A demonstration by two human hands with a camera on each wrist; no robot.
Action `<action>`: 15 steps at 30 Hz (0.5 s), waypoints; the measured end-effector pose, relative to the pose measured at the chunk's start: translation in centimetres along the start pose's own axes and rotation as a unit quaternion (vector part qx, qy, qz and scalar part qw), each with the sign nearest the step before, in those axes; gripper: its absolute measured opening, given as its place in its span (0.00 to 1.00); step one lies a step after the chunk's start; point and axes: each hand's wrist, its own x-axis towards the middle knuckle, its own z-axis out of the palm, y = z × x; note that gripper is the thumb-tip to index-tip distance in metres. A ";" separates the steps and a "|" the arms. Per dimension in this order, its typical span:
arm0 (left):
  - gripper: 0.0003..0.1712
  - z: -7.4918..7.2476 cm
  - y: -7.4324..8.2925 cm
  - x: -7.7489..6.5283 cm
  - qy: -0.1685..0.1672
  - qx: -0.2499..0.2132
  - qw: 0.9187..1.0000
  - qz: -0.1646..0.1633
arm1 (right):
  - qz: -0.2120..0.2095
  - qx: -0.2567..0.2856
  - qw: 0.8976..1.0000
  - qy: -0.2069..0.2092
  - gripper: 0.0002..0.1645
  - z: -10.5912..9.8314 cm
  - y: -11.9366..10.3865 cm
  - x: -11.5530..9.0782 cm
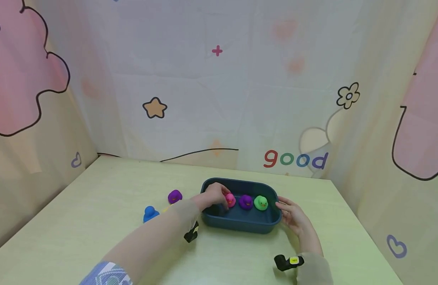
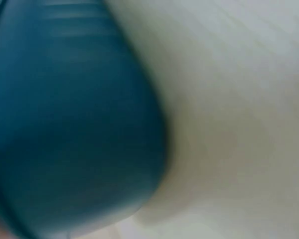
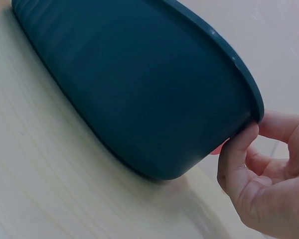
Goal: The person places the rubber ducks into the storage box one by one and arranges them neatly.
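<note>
Pink duck (image 1: pixel 230 200): located inside the tray (image 1: pixel 236 225), toward its left half, upright on the floor. Left hand (image 1: pixel 215 195) reached over the near left part of the tray, fingertips at the duck's left side. Grip state: narrow gap between the digits; could not tell whether they pinched the duck or only touched it. Left wrist view was blurred, filled mostly by the tray's outer wall and pale tabletop.

Right hand (image 1: pixel 293 217) was at the tray's right end. Grip state: bent digits held the tray at the rim, as the right wrist view showed from below.

Contents of tray: 3 ducks in 1 row, left to right pink, purple duck (image 1: pixel 245 202), green duck (image 1: pixel 261 203). Green sat nearest the right hand, just beside purple.

Outside, left of the tray, on the table (image 1: pixel 233 257): 2nd purple duck (image 1: pixel 175 196) farther back, blue duck (image 1: pixel 150 214) nearer. Between these 2, a yellow thing (image 1: pixel 166 208) showed partly, mostly hidden by the left forearm; shape not readable.

1 black device was at each wrist: left device (image 1: pixel 191 232), right device (image 1: pixel 289 262). Pale backdrop (image 1: pixel 190 71) stood behind, printed with "good" and 1 orange star (image 1: pixel 155 108).
</note>
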 end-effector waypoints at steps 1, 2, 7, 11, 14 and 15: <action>0.29 -0.4 0.1 -0.1 -0.005 0.006 1.000 0.004 | 0.000 0.002 1.000 -0.001 0.36 0.1 0.0 0.0; 0.30 -0.9 0.1 -0.3 -0.011 0.010 1.000 0.008 | 0.001 0.003 1.000 -0.002 0.36 0.1 0.0 0.0; 0.31 -4.2 0.7 -1.3 -0.049 0.002 0.998 0.045 | 0.000 0.005 1.000 -0.007 0.35 0.2 0.0 0.0; 0.31 -6.8 0.7 -2.2 -0.067 -0.030 0.994 0.079 | 0.000 0.002 1.000 -0.006 0.35 0.1 -0.2 0.0; 0.31 -8.7 0.2 -3.0 -0.073 -0.051 0.992 0.084 | 0.003 0.004 1.000 -0.005 0.35 0.1 -0.2 0.0; 0.31 -9.3 -0.1 -3.3 -0.072 -0.059 0.992 0.082 | 0.004 0.004 1.000 -0.006 0.35 0.1 -0.2 0.0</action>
